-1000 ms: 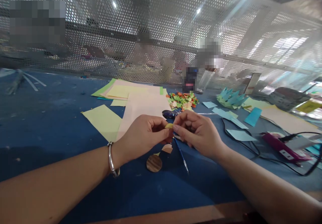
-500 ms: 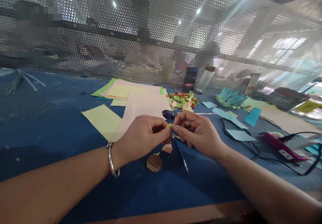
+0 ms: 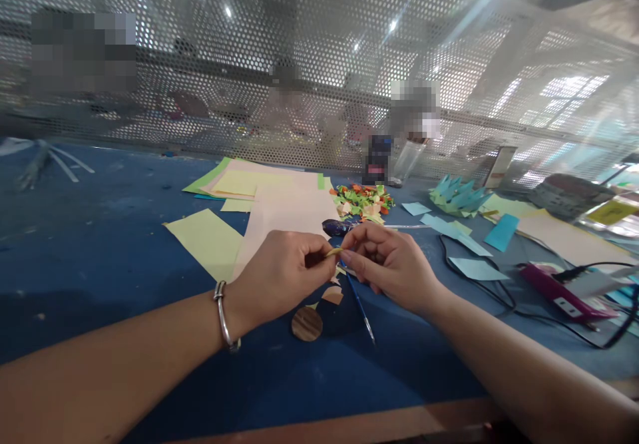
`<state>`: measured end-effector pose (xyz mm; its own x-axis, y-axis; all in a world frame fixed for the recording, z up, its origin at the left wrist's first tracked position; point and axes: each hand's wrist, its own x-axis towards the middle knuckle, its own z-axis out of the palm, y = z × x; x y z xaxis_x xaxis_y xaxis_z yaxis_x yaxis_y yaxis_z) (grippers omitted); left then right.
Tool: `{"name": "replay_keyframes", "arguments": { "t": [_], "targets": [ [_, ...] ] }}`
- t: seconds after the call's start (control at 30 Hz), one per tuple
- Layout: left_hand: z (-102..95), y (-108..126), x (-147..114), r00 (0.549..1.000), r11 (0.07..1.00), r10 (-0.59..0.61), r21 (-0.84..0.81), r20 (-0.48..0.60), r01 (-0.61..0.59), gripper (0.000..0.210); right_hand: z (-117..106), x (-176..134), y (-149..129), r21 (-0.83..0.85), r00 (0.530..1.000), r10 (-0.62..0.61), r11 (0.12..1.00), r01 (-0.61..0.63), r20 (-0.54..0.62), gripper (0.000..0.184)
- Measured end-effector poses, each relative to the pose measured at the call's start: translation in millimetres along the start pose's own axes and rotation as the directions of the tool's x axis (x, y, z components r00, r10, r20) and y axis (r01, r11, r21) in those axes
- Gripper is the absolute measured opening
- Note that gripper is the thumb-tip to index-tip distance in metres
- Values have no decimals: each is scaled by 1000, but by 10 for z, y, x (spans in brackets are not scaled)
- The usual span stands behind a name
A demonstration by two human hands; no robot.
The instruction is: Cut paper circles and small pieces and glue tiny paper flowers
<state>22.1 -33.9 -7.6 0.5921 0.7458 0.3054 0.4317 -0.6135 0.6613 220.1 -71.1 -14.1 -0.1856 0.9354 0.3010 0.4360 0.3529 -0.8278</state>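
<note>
1. The bare left forearm [image 3: 114, 357] reaches in from the lower left corner, slanting up toward the middle.
2. The left wrist [image 3: 235, 307] is nearly straight, carrying on the forearm's line.
3. The left hand [image 3: 282, 274] shows its back, with the thumb [image 3: 319, 272] and bent index finger brought together in a pinch.
4. The bare right forearm [image 3: 519, 357] comes in from the lower right.
5. The right hand [image 3: 392, 264] pinches too, its thumb pointing left beneath an arched index finger; the other fingers curl inward.
6. Both sets of fingertips are close together, the hands facing each other.
</note>
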Motion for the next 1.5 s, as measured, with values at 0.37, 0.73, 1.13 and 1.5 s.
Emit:
{"name": "replay_keyframes", "arguments": {
  "t": [0.37,0.73,1.13,1.5],
  "targets": [
    [7,6,-6,1000,993,-1,-120,-2,1,22,6,-6,-20,-42,999,-23,999,22,-27,12],
    [77,-89,98,951,450,-174,-838,257,309,20,-17,-15,-34,-3,999,-9,1000,9,-50,12],
    [73,-98,111,959,460,-173,-843,224,280,18,-22,-8,-2,-5,998,-28,1000,27,-60,12],
    [88,-127,92,975,574,-153,-788,163,222,18,-23,-15,-10,-3,998,-19,1000,18,-54,11]
  ]
}}
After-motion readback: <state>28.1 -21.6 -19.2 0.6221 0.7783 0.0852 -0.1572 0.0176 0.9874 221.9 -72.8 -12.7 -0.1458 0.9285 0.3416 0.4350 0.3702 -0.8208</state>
